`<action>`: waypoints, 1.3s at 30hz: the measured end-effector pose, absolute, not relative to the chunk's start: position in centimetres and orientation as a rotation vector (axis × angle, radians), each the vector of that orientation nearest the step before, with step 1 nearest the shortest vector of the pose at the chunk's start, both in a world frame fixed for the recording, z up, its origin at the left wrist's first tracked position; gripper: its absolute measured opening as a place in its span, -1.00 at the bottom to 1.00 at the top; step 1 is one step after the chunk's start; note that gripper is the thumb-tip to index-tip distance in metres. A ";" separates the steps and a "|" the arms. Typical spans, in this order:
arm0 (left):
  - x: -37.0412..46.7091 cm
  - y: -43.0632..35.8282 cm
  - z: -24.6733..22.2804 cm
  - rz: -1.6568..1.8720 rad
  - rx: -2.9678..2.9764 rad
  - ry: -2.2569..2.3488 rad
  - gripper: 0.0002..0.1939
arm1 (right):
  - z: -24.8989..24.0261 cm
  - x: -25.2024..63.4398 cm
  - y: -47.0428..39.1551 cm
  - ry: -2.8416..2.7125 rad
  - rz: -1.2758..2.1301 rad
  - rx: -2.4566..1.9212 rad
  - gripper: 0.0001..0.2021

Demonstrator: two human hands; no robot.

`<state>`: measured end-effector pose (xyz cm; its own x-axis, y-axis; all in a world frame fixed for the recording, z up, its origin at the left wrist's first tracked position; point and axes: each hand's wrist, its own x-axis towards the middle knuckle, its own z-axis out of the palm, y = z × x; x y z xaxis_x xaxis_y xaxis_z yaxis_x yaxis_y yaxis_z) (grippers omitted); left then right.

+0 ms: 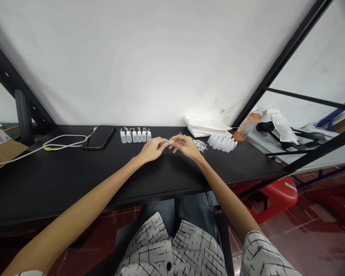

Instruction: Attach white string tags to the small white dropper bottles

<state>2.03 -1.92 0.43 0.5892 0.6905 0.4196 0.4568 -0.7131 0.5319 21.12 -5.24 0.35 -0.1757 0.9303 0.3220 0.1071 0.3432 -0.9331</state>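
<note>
My left hand (151,148) is closed around a small translucent dropper bottle (167,142), held on its side just above the black table (149,174). At the bottle's tip end, the fingers of my right hand (186,145) are pinched together; what they hold there is too small to make out. Beside my right hand lies a pile of thin white cord loops (200,145). Left of my hands, several dropper bottles (135,136) stand upright in a row with white loops on their tops. Further right, more small bottles (222,143) lie side by side, without visible loops.
A black phone (99,137) and white cable (66,141) lie at the left, near a cardboard piece (5,147). White sheets (205,125) are stacked by the wall. An orange-labelled bottle (247,126) leans at the right by a black frame post (255,97). A red stool (278,195) stands below.
</note>
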 end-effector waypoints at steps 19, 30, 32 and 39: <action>1.9 -1.9 -0.7 1.328 2.759 0.677 -0.74 | 0.5 20.9 -5.5 -1.415 1.138 -0.890 -0.62; 1.8 -1.3 -0.1 0.952 2.577 0.835 -0.71 | 0.2 21.2 -5.3 -1.518 1.038 -0.940 -0.62; 1.7 -1.1 -0.2 0.952 2.572 0.822 -0.73 | 0.2 21.2 -5.3 -1.534 1.060 -0.965 -0.60; 1.5 -0.9 -0.5 0.939 2.580 0.800 -0.74 | 0.2 21.3 -5.4 -1.566 1.086 -0.996 -0.60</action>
<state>1.52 -0.92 -0.51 0.6352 0.5862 0.5029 0.4039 -0.8071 0.4306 21.34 -5.41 0.19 -0.2152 0.9447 0.2474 0.0992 0.2732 -0.9568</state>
